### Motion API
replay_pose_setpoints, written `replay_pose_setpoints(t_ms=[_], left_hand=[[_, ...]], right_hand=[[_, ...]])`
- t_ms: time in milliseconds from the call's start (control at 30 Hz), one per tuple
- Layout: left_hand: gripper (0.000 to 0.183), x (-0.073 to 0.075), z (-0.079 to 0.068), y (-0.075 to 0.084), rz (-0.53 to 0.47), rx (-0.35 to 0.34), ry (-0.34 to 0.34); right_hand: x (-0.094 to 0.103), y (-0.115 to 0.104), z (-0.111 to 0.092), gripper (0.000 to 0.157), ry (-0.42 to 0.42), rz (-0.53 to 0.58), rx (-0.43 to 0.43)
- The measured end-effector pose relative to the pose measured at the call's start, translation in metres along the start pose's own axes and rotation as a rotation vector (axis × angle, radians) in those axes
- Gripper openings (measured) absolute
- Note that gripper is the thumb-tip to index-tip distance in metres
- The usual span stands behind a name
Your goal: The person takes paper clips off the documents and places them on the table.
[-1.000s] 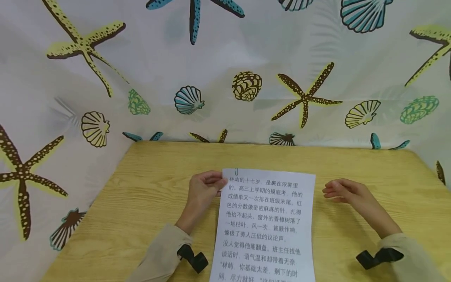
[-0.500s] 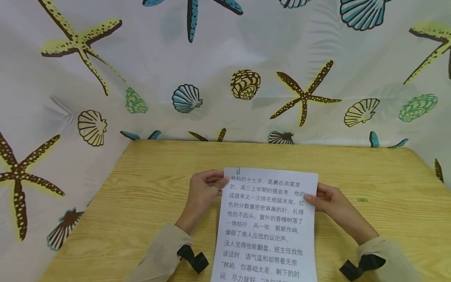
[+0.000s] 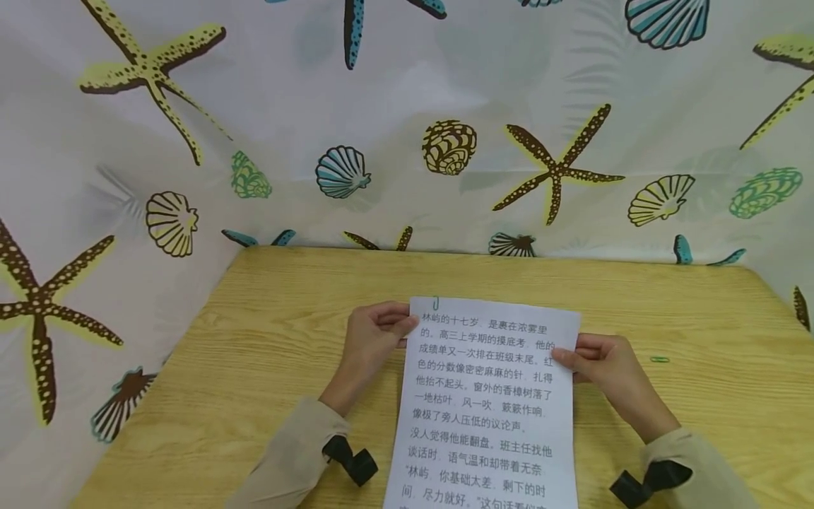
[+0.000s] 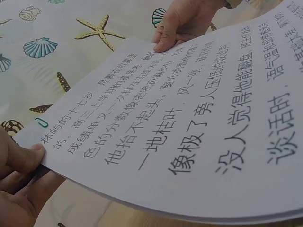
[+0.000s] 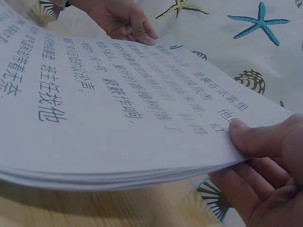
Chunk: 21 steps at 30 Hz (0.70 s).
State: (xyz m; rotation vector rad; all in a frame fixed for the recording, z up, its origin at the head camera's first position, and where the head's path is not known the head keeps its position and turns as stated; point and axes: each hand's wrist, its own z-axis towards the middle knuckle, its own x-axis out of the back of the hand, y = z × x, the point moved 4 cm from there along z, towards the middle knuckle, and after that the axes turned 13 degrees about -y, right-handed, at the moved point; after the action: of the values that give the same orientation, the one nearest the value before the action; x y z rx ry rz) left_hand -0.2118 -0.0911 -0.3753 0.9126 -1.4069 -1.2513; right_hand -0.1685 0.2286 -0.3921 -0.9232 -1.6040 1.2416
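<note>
A stack of printed paper sheets [image 3: 486,403] is held up over the table, text side up. My left hand [image 3: 375,339] pinches its left edge near the top corner, thumb on the printed face and fingers underneath. On the opposite edge, my right hand [image 3: 610,371] grips the sheets the same way, a little lower down. A green paper clip [image 3: 435,303] sits on the top edge near the left corner. In the right wrist view, the layered edges of the stack [image 5: 118,182] show several sheets together. The bottom of the stack runs out of the head view.
A second green paper clip [image 3: 659,360] lies on the wooden table [image 3: 273,353], to the right of my right hand. Behind the table hangs a white cloth [image 3: 381,92] printed with starfish and shells. Black bands [image 3: 350,459] circle both sleeves.
My right hand has moved left from beside the stack and taken hold of its right edge. The clip on the table has come into sight. My left hand keeps its grip.
</note>
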Motion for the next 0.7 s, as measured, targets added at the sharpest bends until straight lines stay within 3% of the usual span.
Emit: replay_pose_setpoints(t_ms=[167,267,467,600,700], left_hand=[[0.02,0.004,0.005,0.001,-0.004,-0.014,-0.137],[0.023,0.007,0.008,0.008,0.073,-0.05,-0.206],[0.018,0.011,0.014,0.035,0.327,-0.266,-0.2],[0.013,0.006,0.017,0.048,0.423,-0.396,-0.193],[0.01,0.002,0.02,0.053,0.455,-0.432,-0.196]], right_hand=[[0.001,0.0,0.0,0.042,-0.001,0.023,0.034],[0.002,0.0,0.001,0.041,0.0,0.026,0.045],[0.003,-0.001,0.0,0.039,0.006,0.011,0.056],[0.004,-0.002,-0.001,0.039,0.007,0.006,0.055],[0.005,-0.002,-0.001,0.038,0.004,0.004,0.058]])
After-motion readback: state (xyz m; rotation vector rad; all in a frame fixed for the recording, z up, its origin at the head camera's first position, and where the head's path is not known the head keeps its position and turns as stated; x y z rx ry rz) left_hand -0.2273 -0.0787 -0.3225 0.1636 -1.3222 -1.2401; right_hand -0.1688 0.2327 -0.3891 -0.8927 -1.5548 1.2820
